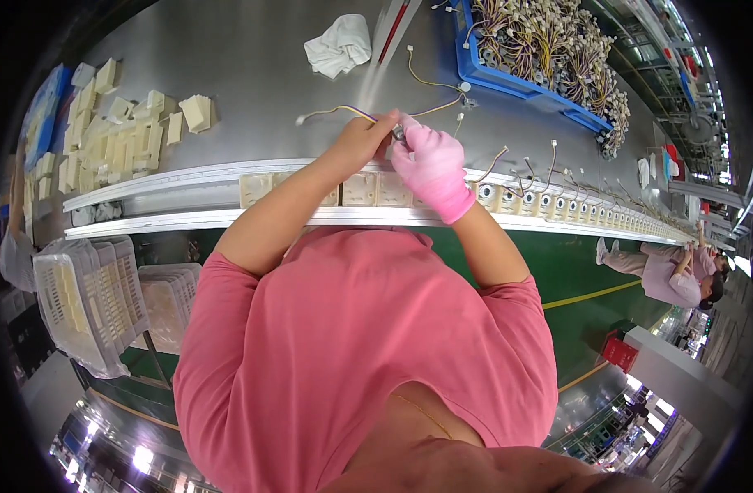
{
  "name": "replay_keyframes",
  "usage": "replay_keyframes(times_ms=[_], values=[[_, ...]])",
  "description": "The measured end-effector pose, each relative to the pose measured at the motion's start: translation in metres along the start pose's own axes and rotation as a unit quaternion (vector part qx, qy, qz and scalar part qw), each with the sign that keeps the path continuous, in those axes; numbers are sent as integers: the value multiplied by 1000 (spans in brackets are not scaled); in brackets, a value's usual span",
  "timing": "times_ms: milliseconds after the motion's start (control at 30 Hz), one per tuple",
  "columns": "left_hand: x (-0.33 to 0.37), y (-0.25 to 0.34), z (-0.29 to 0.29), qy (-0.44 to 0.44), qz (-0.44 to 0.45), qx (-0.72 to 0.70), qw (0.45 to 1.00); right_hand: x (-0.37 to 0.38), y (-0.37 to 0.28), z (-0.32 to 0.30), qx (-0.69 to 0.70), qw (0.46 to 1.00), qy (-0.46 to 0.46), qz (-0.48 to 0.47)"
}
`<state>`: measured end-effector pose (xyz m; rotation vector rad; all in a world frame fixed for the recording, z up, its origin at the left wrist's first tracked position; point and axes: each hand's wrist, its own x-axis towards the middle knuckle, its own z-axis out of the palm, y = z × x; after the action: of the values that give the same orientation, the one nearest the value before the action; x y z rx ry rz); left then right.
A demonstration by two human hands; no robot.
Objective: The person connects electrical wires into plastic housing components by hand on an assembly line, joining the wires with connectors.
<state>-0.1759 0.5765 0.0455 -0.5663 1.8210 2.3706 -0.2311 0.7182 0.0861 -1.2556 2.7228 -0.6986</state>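
The left hand and gloved right hand meet, both pinching a small wired part near the rail along the tabletop's near edge, apparently working it by hand, which next calls for keeping its wire untangled.

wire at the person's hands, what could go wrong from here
The wire sticks out past the left hand, its end loose, so it might snag. The small grey part is partly hidden between that hand and the gloved right hand, so a slip might go unnoticed. In the blue bin, the heaped wires look tangled, so pulling one out may drag others along.
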Motion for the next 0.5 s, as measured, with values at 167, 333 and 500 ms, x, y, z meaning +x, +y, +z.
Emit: replay_keyframes(times_ms=[167,333,500], values=[[-8,0,-2,-60,-45,-56,996,-11,20,7,411,900,-99,102],[-32,1,5,0,162,435,886,-15,6,-22,17,977,-199,-71],[-45,-11,6,-26,273,485,830,-18,22,-6,-82,942,-177,-272]])
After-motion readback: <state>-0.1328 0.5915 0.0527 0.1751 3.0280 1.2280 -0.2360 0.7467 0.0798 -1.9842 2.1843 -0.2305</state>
